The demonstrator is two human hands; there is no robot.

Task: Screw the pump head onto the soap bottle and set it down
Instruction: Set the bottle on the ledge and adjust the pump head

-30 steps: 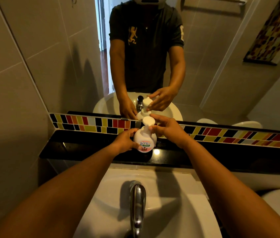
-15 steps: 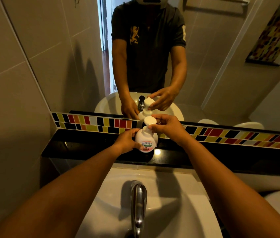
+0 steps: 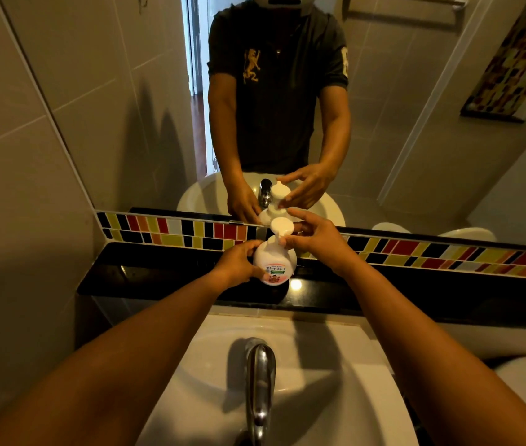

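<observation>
Bottle (image 3: 274, 263) is standing on the black ledge (image 3: 158, 278) behind the sink (image 3: 313, 375), the left hand (image 3: 237, 263) wrapping its side while the right hand (image 3: 314, 241) is pinching loosely at the neck under the pump (image 3: 282, 226). Steadying the body and turning only the collar is looking wisest, keeping the pump upright.

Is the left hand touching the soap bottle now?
Touching. The head view shows the left hand wrapped against the left side of the soap bottle, its fingers pressed on the white body with no gap.
</observation>
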